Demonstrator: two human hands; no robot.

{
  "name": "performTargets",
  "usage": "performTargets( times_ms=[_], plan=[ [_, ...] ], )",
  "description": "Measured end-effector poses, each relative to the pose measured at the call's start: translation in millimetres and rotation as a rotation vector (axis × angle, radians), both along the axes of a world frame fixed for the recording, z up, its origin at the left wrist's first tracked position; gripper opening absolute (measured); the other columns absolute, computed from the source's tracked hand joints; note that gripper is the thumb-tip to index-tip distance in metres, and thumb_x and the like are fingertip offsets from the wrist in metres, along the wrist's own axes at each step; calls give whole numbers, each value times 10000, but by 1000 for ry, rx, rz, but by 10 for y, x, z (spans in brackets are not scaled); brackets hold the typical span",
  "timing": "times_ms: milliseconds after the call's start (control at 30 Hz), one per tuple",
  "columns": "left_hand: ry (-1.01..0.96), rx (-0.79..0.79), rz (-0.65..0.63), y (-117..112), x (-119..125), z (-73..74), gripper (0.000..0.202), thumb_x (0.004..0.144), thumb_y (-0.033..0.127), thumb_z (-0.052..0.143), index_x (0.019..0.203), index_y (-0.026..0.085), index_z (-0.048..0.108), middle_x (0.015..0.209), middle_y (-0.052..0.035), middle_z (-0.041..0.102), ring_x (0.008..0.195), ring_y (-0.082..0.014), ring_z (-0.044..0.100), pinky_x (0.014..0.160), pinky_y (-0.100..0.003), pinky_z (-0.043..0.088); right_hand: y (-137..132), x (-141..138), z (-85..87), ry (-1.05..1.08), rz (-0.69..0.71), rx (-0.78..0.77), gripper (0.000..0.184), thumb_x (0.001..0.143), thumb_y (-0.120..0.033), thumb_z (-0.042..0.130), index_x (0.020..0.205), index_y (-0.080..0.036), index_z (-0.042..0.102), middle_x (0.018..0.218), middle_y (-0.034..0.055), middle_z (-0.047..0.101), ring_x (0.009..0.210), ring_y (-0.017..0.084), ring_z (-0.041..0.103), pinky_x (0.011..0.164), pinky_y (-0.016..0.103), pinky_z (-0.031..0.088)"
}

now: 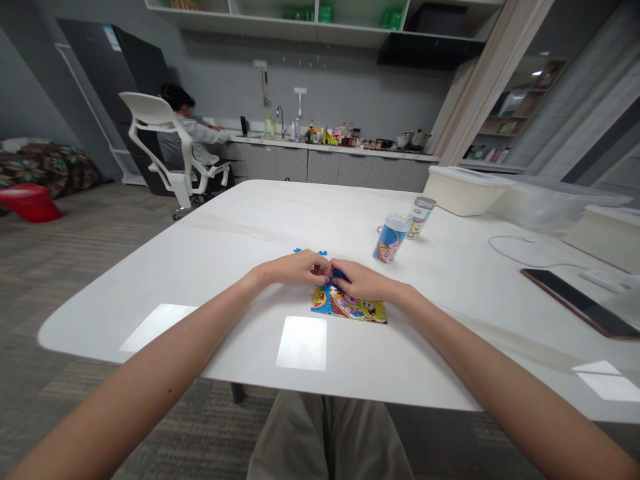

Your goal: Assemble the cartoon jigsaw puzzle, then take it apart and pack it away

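Centrally, near the front edge of our white rounded table, bare surface lying leftward, our left hand and right hand pinch one small blue jigsaw piece atop the flat colourful cartoon jigsaw puzzle.

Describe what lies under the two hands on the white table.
A colourful cartoon jigsaw lies flat under both hands; its near edge shows. The left hand and right hand cover its far part.
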State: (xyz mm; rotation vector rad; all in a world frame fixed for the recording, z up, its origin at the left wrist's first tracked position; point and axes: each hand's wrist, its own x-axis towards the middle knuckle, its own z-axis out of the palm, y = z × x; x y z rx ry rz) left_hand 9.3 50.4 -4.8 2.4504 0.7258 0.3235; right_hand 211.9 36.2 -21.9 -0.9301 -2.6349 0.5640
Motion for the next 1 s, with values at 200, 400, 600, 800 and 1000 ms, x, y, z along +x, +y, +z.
performTargets(
  times_ms=[200, 400, 600, 800, 1000],
  plan=[
    [3, -72, 77, -13, 21, -4, 123, 752, 248, 523, 675, 163, 568, 601, 41, 470, 570, -92, 390, 528, -226, 283, -13, -5, 24, -23, -13, -12, 156, 830, -122, 478, 961, -152, 556, 1003, 111, 650, 917, 235, 586, 827, 366, 447],
    [-56, -65, 137, 34, -18, 4, 148, 763, 267, 536, 707, 152, 609, 592, 40, 483, 565, -88, 406, 511, -213, 290, -31, -16, 55, -84, -39, 18, 120, 830, -115, 492, 926, -157, 550, 949, 98, 650, 856, 213, 587, 775, 333, 451],
    [-73, -123, 137, 51, -52, 14, 164, 768, 286, 548, 725, 147, 624, 596, 30, 525, 546, -86, 433, 501, -205, 309, -29, -17, 47, -85, -45, 25, 108, 833, -118, 500, 912, -166, 555, 929, 88, 655, 837, 206, 589, 753, 319, 450],
    [-55, -106, 132, 82, -87, 3, 176, 785, 294, 546, 750, 147, 637, 623, 20, 533, 569, -88, 439, 528, -206, 322, -42, -25, 60, -52, -36, -8, 135, 828, -100, 490, 915, -169, 568, 954, 85, 664, 861, 205, 598, 780, 328, 457],
    [-58, -101, 159, 91, -125, 34, 171, 758, 302, 575, 755, 142, 635, 602, 34, 519, 551, -83, 424, 520, -207, 312, -29, 11, 26, -7, -21, 12, 178, 822, -108, 510, 976, -177, 567, 1021, 87, 653, 903, 207, 592, 821, 349, 464]
  ],
)
